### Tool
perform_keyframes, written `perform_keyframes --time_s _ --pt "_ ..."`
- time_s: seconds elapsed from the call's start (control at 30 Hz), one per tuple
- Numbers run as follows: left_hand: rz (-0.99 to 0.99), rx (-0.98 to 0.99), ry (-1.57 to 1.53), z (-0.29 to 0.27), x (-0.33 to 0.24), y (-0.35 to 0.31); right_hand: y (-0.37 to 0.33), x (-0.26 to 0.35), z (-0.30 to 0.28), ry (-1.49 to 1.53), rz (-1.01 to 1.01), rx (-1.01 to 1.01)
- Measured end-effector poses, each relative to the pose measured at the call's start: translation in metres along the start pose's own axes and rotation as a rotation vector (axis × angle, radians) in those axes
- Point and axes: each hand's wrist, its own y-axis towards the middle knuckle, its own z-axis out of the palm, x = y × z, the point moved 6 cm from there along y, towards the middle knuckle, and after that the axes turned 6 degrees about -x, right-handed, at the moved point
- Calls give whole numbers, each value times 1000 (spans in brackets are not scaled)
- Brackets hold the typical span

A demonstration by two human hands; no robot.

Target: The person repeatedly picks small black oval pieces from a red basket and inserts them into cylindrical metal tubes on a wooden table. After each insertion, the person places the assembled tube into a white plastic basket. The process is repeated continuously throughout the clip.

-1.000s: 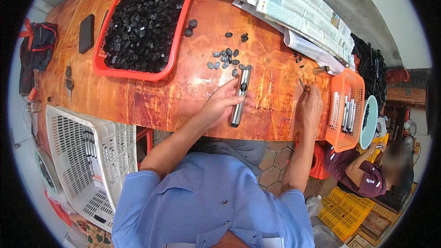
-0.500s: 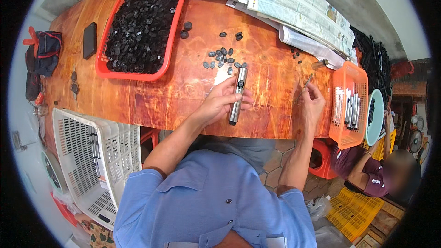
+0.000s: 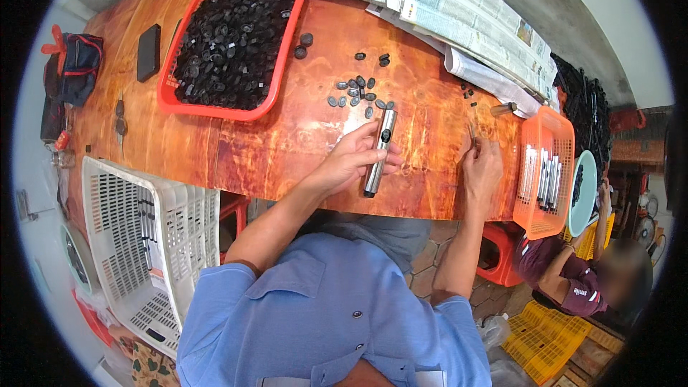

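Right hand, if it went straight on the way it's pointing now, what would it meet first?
Likely the lone small black piece beyond the thin tool in the right hand, though it could pass above; height is unclear.

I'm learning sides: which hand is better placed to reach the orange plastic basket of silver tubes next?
Probably the right hand: it's nearer that basket, though pinching a slim greyish item; the left hand is farther, holding a silver metal tube.

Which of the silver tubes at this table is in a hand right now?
The silver tube in the left hand, with a black oval piece on it; the other tubes lie grouped in the orange basket, no hand on them.
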Motion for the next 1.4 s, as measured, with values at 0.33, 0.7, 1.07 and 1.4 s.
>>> perform_keyframes --time_s 0.33,0.7,1.07,1.4 --pt "21 -7 7 -3 0 2 -6 8 10 -53 -89 -201" --pt "67 33 0 4 -6 -3 -10 9 9 -34 -85 -226" --pt "246 85 555 36 -26 -9 -10 8 6 -4 -55 -270" --pt "281 -3 480 44 -33 -22 -14 3 6 21 -12 -249"
